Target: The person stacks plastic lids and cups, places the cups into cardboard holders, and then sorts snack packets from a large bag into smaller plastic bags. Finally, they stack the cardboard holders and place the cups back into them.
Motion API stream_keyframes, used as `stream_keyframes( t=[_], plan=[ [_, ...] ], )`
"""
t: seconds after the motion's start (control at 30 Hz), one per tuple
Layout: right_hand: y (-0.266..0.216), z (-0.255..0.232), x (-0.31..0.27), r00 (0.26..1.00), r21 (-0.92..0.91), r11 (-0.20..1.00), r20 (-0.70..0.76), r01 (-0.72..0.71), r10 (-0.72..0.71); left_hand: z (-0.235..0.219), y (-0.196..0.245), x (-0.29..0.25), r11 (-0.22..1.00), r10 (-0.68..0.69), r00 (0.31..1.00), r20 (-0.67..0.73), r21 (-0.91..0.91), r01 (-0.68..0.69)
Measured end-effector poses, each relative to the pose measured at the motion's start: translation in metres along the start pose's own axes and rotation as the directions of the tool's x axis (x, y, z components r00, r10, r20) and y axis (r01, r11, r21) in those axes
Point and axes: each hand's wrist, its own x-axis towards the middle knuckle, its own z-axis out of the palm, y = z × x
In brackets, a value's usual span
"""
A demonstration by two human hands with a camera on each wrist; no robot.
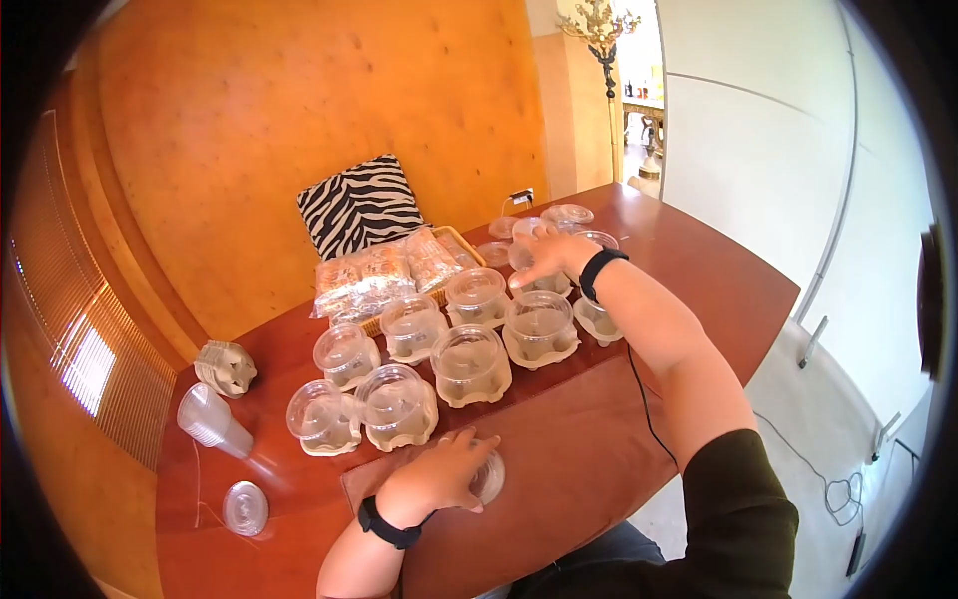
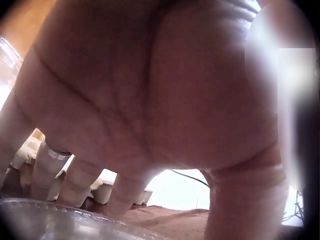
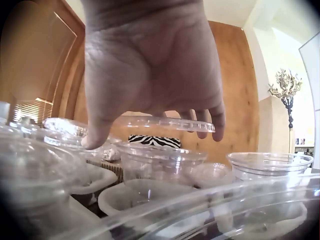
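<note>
At the far right of the cup rows my right hand holds a clear plastic lid by its edge, thumb on one side and fingers on the other. The lid is level, just above the rim of a clear cup in a molded pulp carrier. My left hand is low over the brown mat, fingers spread and pointing down. Another clear lid lies by its thumb and index finger, partly covered by the hand.
Several cups in pulp carriers fill the table's middle. Behind them are bagged packets in a wicker basket. Nested cups, stacked carriers and a lid are at left; more lids lie at the back.
</note>
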Motion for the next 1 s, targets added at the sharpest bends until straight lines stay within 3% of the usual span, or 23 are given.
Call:
stream_keyframes(
  t=[0.13,0.27,0.37,0.67,0.83,1.0],
  plan=[
    [0.002,0.009,0.009,0.986,0.076,0.990,0.120,-0.123,0.113,0.004,0.001,0.003,0.999,0.042,0.996,-0.077,-0.016,-0.043],
    [0.001,0.014,0.012,0.985,0.016,0.993,0.123,-0.121,0.118,0.005,0.007,0.005,0.996,0.031,0.975,-0.220,-0.078,-0.050],
    [0.004,0.014,0.013,0.976,0.104,0.990,0.205,-0.097,0.074,0.003,0.004,0.007,0.997,-0.070,0.987,-0.143,-0.053,0.063],
    [-0.009,0.031,0.006,0.985,-0.056,0.992,0.128,-0.112,0.119,0.002,0.005,0.009,0.995,-0.087,0.961,-0.263,0.032,0.099],
    [-0.007,0.027,0.004,0.982,0.034,0.988,0.116,-0.154,0.149,0.001,0.001,0.010,0.996,-0.067,0.956,-0.286,0.030,0.079],
    [0.007,0.023,0.014,0.992,-0.011,0.999,0.118,-0.044,0.045,0.000,0.002,0.011,0.996,-0.062,0.965,-0.254,0.049,0.077]
  ],
)
